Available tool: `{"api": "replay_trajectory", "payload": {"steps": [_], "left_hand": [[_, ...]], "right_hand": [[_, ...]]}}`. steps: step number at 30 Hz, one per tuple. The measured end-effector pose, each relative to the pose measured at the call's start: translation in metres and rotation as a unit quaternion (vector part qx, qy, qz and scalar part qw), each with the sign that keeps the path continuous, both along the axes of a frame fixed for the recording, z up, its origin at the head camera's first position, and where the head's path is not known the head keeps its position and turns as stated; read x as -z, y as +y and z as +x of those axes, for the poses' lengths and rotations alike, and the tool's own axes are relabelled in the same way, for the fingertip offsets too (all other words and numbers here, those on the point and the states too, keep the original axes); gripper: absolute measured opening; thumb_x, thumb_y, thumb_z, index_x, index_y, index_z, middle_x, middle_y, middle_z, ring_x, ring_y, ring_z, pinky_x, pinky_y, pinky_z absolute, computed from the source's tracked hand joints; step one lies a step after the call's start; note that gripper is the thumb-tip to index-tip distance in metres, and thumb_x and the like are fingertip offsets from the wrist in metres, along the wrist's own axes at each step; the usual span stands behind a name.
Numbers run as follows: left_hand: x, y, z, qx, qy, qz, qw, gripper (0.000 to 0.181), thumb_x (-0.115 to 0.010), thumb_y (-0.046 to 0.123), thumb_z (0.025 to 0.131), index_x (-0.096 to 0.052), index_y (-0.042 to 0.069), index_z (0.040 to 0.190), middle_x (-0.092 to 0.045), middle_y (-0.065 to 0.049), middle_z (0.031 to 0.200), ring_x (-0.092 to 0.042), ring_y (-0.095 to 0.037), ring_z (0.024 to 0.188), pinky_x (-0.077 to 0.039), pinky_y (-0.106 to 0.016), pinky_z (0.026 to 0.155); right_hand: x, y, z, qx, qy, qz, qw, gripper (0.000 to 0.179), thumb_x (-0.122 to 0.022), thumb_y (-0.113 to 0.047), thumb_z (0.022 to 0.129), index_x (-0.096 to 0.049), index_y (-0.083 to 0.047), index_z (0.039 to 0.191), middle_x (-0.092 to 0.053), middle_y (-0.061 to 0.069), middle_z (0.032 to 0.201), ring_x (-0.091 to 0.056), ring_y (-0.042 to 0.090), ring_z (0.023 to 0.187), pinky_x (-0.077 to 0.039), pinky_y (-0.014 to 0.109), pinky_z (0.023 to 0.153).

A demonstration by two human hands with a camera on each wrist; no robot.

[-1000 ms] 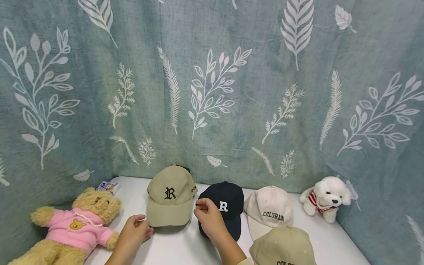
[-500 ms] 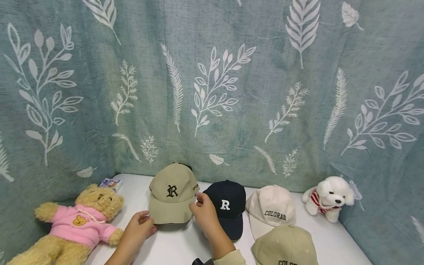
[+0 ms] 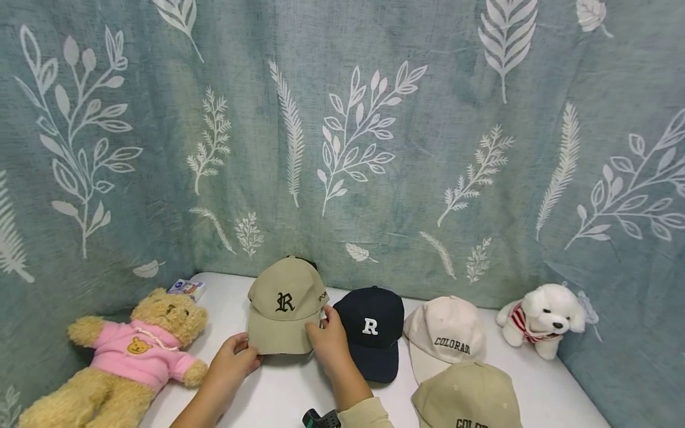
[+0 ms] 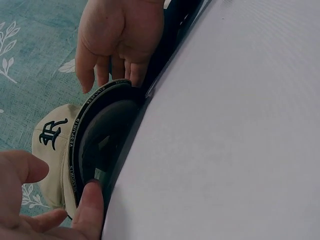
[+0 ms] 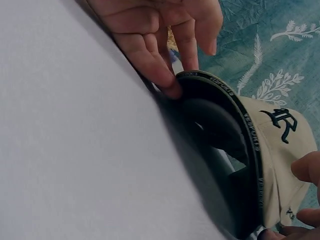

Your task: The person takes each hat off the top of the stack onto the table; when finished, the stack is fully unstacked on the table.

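Observation:
A khaki baseball cap [image 3: 286, 291] with a black letter R sits at the back of the table, brim toward me. At the brim's left corner is my left hand [image 3: 231, 364], fingertips right at the edge. My right hand [image 3: 333, 345] is at the brim's right side, its thumb overlapping the brim in the head view. Both wrist views show the dark brim underside [image 4: 107, 125] with lettered trim. There, the left hand's lower fingertip [image 4: 91, 200] reaches the underside, while the right hand's fingers hang loosely extended around the brim's far corner.
Right of the khaki cap stand a navy cap [image 3: 369, 324], a cream cap [image 3: 449, 333] and another khaki cap [image 3: 471, 395]. A teddy bear [image 3: 136, 362] in pink lies left, near a small packet [image 3: 188, 289]. A white toy dog [image 3: 546, 318] sits right. Patterned curtain [image 3: 374, 148] borders the white table.
My right hand has moved left, from in front of the navy cap to the khaki cap's brim. My left hand has come in against the brim's left corner. The head view has shifted slightly.

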State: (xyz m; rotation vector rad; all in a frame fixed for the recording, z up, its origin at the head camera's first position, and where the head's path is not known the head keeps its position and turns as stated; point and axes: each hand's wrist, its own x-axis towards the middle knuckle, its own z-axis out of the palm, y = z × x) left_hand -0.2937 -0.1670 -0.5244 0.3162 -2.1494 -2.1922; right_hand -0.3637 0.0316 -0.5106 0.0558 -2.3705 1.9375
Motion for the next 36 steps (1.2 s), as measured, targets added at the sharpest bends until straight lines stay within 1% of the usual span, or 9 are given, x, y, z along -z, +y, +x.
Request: {"api": "replay_trajectory", "payload": {"steps": [5, 7, 12, 17, 24, 28, 32, 34, 36], "left_hand": [[0.002, 0.000, -0.003, 0.002, 0.001, 0.004, 1.0000, 0.062, -0.053, 0.006, 0.105, -0.025, -0.017, 0.155, -0.038, -0.038, 0.150, -0.065, -0.026, 0.110, -0.061, -0.029, 0.088], [0.003, 0.000, -0.003, 0.004, -0.002, 0.008, 1.0000, 0.063, -0.053, 0.006, 0.105, -0.023, -0.017, 0.156, -0.036, -0.039, 0.151, -0.065, -0.026, 0.111, -0.061, -0.029, 0.089], [0.004, 0.000, -0.004, 0.004, -0.009, 0.008, 0.9999, 0.064, -0.053, 0.006, 0.105, -0.021, -0.016, 0.157, -0.033, -0.039, 0.154, -0.065, -0.024, 0.111, -0.061, -0.028, 0.089], [0.003, 0.000, -0.003, 0.002, -0.006, 0.001, 1.0000, 0.066, -0.056, 0.006, 0.104, -0.022, -0.016, 0.157, -0.034, -0.039, 0.153, -0.065, -0.022, 0.109, -0.061, -0.028, 0.089], [0.004, 0.000, -0.001, -0.007, 0.001, -0.006, 1.0000, 0.071, -0.059, 0.006, 0.103, -0.020, -0.017, 0.157, -0.038, -0.037, 0.147, -0.064, -0.020, 0.105, -0.061, -0.026, 0.085], [0.005, -0.002, 0.000, -0.008, -0.001, -0.016, 0.9998, 0.073, -0.061, 0.006, 0.103, -0.019, -0.017, 0.157, -0.038, -0.036, 0.146, -0.064, -0.018, 0.103, -0.061, -0.024, 0.083], [0.004, -0.003, 0.002, -0.006, 0.003, -0.022, 0.9997, 0.072, -0.062, 0.005, 0.102, -0.020, -0.018, 0.157, -0.039, -0.034, 0.142, -0.063, -0.016, 0.099, -0.061, -0.023, 0.082], [0.003, -0.003, 0.003, -0.003, 0.008, -0.027, 0.9996, 0.072, -0.062, 0.004, 0.102, -0.020, -0.019, 0.156, -0.040, -0.034, 0.140, -0.064, -0.017, 0.099, -0.061, -0.025, 0.082], [0.002, -0.003, 0.003, 0.000, 0.007, -0.041, 0.9991, 0.074, -0.064, 0.004, 0.100, -0.022, -0.018, 0.156, -0.041, -0.033, 0.139, -0.064, -0.022, 0.104, -0.060, -0.026, 0.084]], "right_hand": [[0.007, -0.001, -0.001, -0.029, -0.002, -0.047, 0.9985, 0.075, -0.066, -0.010, 0.096, -0.029, 0.002, 0.160, -0.031, 0.028, 0.166, -0.036, 0.044, 0.152, -0.042, 0.058, 0.117], [0.010, 0.000, -0.001, -0.033, -0.003, -0.060, 0.9977, 0.075, -0.067, -0.007, 0.097, -0.029, 0.002, 0.161, -0.029, 0.028, 0.167, -0.035, 0.044, 0.152, -0.041, 0.058, 0.117], [0.013, 0.005, 0.001, -0.041, 0.002, -0.074, 0.9964, 0.074, -0.067, -0.002, 0.097, -0.030, 0.003, 0.161, -0.031, 0.028, 0.166, -0.039, 0.042, 0.150, -0.044, 0.054, 0.116], [0.015, 0.008, 0.000, -0.051, 0.005, -0.067, 0.9964, 0.076, -0.069, -0.001, 0.095, -0.030, 0.003, 0.161, -0.031, 0.027, 0.166, -0.040, 0.043, 0.150, -0.042, 0.054, 0.118], [0.011, 0.009, 0.005, -0.057, -0.009, -0.039, 0.9976, 0.081, -0.071, -0.005, 0.094, -0.029, 0.000, 0.163, -0.031, 0.023, 0.168, -0.043, 0.042, 0.148, -0.042, 0.055, 0.117], [0.012, 0.010, 0.006, -0.073, -0.013, -0.049, 0.9961, 0.082, -0.070, -0.002, 0.094, -0.026, 0.000, 0.163, -0.030, 0.023, 0.168, -0.042, 0.041, 0.149, -0.041, 0.057, 0.118], [0.012, 0.010, 0.007, -0.079, -0.005, -0.055, 0.9953, 0.083, -0.071, 0.000, 0.092, -0.027, 0.001, 0.163, -0.032, 0.024, 0.167, -0.042, 0.042, 0.148, -0.041, 0.056, 0.118], [0.011, 0.011, 0.007, -0.079, 0.000, -0.059, 0.9951, 0.083, -0.071, 0.000, 0.091, -0.028, 0.002, 0.162, -0.034, 0.025, 0.165, -0.043, 0.042, 0.148, -0.042, 0.056, 0.117], [0.011, 0.011, 0.007, -0.079, 0.003, -0.065, 0.9948, 0.083, -0.072, 0.000, 0.091, -0.029, 0.003, 0.162, -0.036, 0.026, 0.165, -0.044, 0.042, 0.147, -0.043, 0.056, 0.116]]}}
